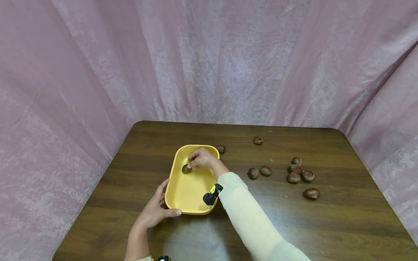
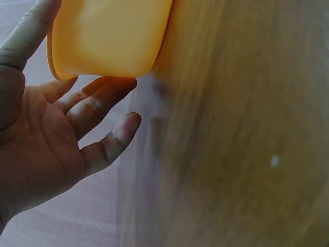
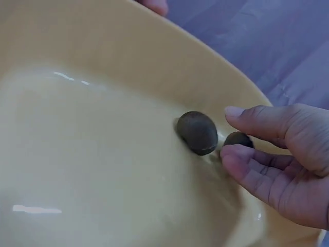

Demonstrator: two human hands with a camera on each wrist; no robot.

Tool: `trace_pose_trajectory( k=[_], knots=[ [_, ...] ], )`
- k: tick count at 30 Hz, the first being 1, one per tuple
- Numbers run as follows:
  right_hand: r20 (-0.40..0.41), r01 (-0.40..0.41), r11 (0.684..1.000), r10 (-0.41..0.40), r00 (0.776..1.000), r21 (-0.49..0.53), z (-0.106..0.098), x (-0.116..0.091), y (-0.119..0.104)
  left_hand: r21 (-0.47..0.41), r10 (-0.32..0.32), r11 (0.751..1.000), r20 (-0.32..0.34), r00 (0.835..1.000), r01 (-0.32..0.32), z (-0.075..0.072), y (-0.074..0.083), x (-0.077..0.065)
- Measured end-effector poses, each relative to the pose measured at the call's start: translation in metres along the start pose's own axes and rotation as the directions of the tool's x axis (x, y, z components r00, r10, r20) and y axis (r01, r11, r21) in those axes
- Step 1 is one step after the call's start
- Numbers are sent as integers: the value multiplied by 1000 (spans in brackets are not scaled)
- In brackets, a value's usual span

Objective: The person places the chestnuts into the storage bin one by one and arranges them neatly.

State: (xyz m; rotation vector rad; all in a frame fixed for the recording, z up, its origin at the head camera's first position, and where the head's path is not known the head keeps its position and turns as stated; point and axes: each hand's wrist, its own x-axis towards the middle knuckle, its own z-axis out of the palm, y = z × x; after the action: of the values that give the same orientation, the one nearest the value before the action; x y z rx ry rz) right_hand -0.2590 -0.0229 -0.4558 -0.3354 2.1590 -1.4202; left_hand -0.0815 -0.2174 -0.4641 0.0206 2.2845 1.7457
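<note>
A yellow plastic tray [image 1: 192, 195] stands on the table. My left hand [image 1: 153, 212] holds its near left corner, thumb along the near side and fingers against the outer left wall. In the left wrist view the fingers [image 2: 103, 105] touch the wall and the little finger stands free. My right hand [image 1: 202, 158] reaches inside the tray's far part. A brown chestnut [image 3: 197, 133] lies on the tray floor beside the right fingertips. Another chestnut [image 3: 238, 139] shows between the parted thumb and fingers, partly hidden by the fingers; the thumb stands apart from it.
Just beyond the tray's far right corner lies a chestnut [image 1: 221, 149]. Several more are spread to the right: one far back [image 1: 258, 140], a pair [image 1: 253, 173], a cluster [image 1: 294, 169] and a single chestnut [image 1: 311, 193]. Pink curtains [image 1: 228, 65] hang around the wooden table [image 1: 156, 141].
</note>
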Motion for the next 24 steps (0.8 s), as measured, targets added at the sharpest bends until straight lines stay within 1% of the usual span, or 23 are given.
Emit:
trace_pose_trajectory(
  k=[2, 3, 5, 7, 8, 13, 20, 24],
  knots=[
    [20, 45, 993, -43, 999, -108, -3, -5, -4, 4, -2, 1000, -4, 1000, 2, 0, 0, -1],
    [32, 74, 983, -70, 997, -166, -5, -8, -7, 5, -3, 1000, -7, 1000, 3, 0, 0, -1],
    [48, 135, 953, -126, 991, -272, -11, -17, -11, 9, -3, 1000, -13, 1000, 3, 0, 0, -1],
    [56, 183, 926, -174, 983, -331, -17, -28, -14, 9, -11, 1000, -17, 1000, 11, 0, -1, -1],
    [55, 197, 922, -190, 980, -334, -20, -33, -15, 8, -14, 1000, -22, 1000, 14, 0, -1, 0],
    [30, 243, 922, -246, 969, -303, -34, -53, -14, 21, -30, 999, -32, 999, 30, 2, -2, 1],
    [12, 326, 905, -336, 942, -274, -47, -66, -6, 55, -17, 998, -40, 999, 19, 1, -1, 4],
    [-3, 351, 896, -366, 931, -270, -52, -72, -3, 55, -24, 998, -40, 999, 27, 0, -1, 4]
  ],
)
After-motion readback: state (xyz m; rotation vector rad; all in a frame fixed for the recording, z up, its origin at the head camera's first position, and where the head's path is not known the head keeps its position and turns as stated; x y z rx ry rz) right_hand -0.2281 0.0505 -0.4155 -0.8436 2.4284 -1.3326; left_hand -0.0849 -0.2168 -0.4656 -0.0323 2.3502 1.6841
